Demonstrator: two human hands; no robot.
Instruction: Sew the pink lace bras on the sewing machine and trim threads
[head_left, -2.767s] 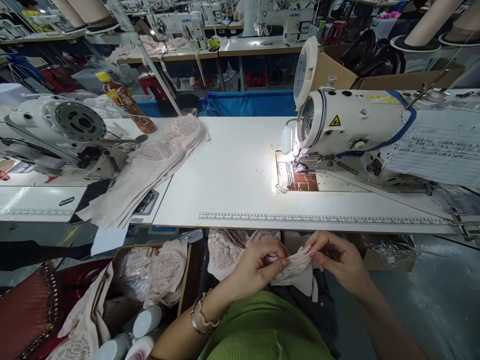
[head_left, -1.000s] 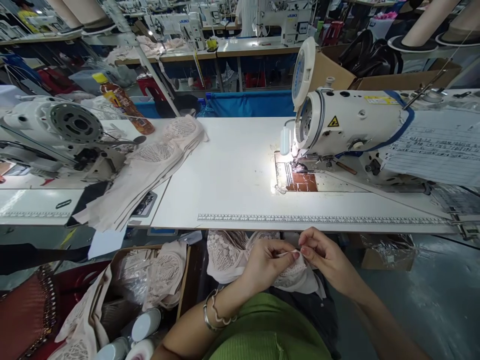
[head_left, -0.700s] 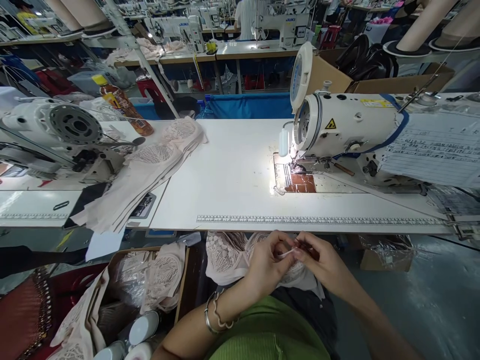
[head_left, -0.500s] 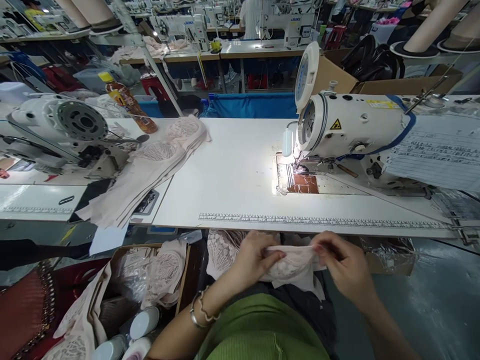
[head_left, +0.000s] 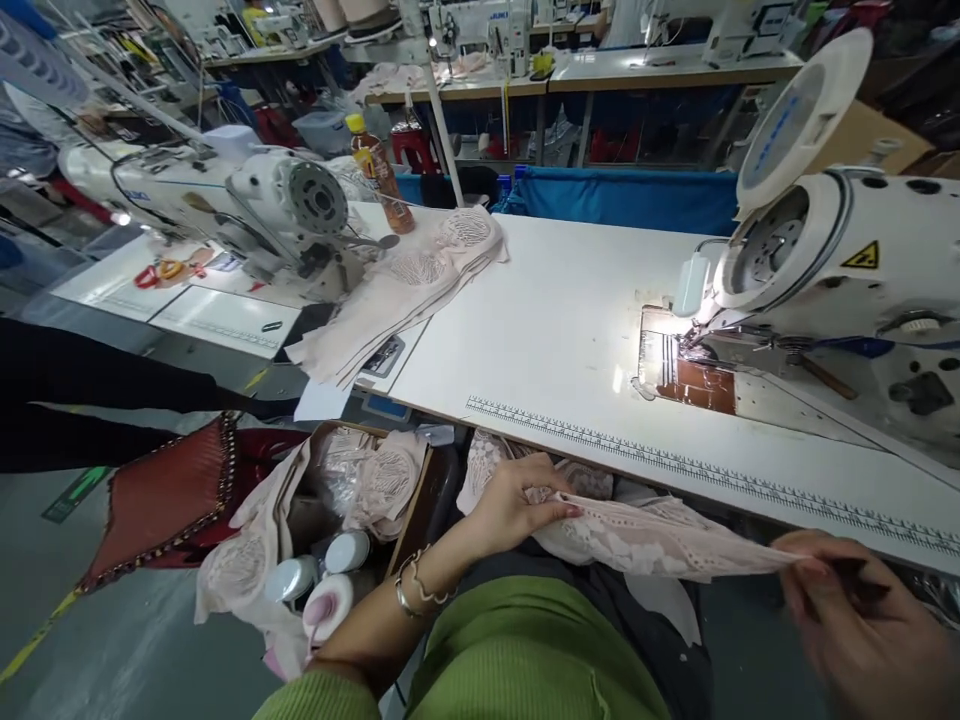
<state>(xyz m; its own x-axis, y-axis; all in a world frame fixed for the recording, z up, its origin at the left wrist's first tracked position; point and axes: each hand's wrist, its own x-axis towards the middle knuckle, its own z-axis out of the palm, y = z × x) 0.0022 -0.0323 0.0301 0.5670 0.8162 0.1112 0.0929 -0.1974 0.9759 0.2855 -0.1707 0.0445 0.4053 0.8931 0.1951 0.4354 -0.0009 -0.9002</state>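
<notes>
A pale pink lace piece (head_left: 652,535) is stretched between my two hands, over my lap and below the table's front edge. My left hand (head_left: 517,505) pinches its left end between thumb and fingers. At the far right, my right hand (head_left: 855,600) grips the pointed other end. More lace fabric (head_left: 484,465) lies under and beside my left hand. The sewing machine (head_left: 825,260) stands on the white table (head_left: 540,330), its lamp lit over the needle plate.
Layered pink pieces (head_left: 420,280) lie on the table's left part, near a bottle (head_left: 381,178). A second sewing machine (head_left: 247,200) stands further left. A box (head_left: 412,510) of lace cups and spools is at lower left, beside a red cushion (head_left: 172,490). A person's dark-clothed legs show at left.
My right hand has moved far to the right, drawing the lace piece out long. My left hand still holds its left end. The view has turned toward the left.
</notes>
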